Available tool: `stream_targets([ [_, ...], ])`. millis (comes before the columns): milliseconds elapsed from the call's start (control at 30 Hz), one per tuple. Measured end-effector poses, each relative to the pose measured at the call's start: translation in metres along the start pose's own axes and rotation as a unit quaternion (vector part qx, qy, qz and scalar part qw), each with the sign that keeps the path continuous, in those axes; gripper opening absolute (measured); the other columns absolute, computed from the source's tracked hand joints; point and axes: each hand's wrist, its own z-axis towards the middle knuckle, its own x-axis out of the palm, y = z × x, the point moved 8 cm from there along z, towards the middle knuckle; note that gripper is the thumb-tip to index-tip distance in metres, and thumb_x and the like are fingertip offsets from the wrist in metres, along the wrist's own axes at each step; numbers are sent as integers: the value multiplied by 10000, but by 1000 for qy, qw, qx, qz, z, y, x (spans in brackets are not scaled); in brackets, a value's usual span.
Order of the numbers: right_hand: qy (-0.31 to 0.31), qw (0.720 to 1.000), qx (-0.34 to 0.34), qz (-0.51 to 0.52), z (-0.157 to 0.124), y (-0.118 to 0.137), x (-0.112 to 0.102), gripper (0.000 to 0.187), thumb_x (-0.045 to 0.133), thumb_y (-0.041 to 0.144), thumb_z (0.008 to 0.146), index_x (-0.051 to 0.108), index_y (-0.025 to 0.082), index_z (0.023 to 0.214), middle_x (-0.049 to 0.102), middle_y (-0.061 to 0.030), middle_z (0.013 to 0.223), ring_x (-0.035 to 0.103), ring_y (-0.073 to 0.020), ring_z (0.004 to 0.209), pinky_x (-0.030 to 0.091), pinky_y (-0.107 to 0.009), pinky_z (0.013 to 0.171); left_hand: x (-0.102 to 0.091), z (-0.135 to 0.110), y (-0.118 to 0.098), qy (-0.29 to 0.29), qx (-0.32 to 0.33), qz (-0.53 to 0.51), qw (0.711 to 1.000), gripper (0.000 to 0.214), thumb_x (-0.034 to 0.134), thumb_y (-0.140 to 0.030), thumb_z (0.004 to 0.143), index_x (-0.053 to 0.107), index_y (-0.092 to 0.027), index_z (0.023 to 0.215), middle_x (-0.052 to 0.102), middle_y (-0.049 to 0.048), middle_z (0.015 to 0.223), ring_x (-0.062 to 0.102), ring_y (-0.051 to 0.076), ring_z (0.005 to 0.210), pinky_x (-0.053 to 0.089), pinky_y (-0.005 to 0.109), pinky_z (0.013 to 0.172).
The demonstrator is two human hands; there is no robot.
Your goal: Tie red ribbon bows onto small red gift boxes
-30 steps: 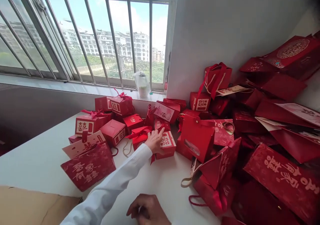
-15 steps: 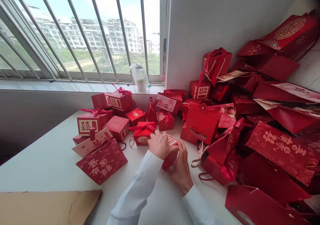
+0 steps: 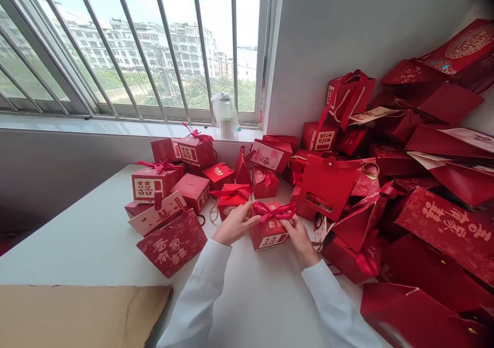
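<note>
A small red gift box (image 3: 267, 233) with a cream double-happiness label on its front stands upright on the white table. A dark pink ribbon bow (image 3: 275, 212) lies across its top. My left hand (image 3: 236, 221) is at the box's left side, its fingertips pinching the left loop of the bow. At the right, my right hand (image 3: 301, 239) has thumb and fingers closed on the bow's other end, close to the box's corner. Just behind my left hand sits another red box (image 3: 230, 199) with a ribbon on top.
Several red boxes (image 3: 189, 191) stand at the back left, near a dark red gift bag (image 3: 173, 245) lying tilted. A large heap of red bags (image 3: 436, 224) fills the right. Brown cardboard (image 3: 77, 312) lies front left. A plastic-wrapped cup (image 3: 225, 116) stands on the windowsill.
The box has been turned so its label faces me and the bow shows on top. My hands have moved apart to its two sides. The view has shifted slightly.
</note>
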Motion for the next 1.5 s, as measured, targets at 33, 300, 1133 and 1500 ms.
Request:
stream_targets([
  [33,2,1000,5,0,-2,1,1,351,629,432,745,627,168,977,692,-64,941,624,-232,864,487,-328,733,0,1,1,3,3,-5,1000,476,459,-457,843,497,-213,1250,647,37,976,591,200,840,464,294,794],
  [300,9,995,-12,96,-20,34,-6,482,583,221,712,512,214,1188,596,-73,1189,558,-222,1078,434,-348,902,-23,-8,-5,-90,-53,82,991,362,499,-435,840,526,-187,1101,657,73,908,584,267,951,437,319,777],
  [1133,162,871,-134,-443,11,83,13,586,449,218,746,392,141,1325,554,9,738,545,-168,656,427,-293,641,-14,-13,-5,33,-38,-112,992,189,663,-197,664,484,-175,719,503,-56,606,438,98,573,312,197,499],
  [1500,229,888,-79,-392,7,95,14,359,449,474,881,636,197,1015,640,-26,780,577,-172,687,429,-253,613,-7,-8,-1,72,-20,-87,993,152,629,-203,678,483,-175,709,508,-45,644,441,99,605,307,193,509],
])
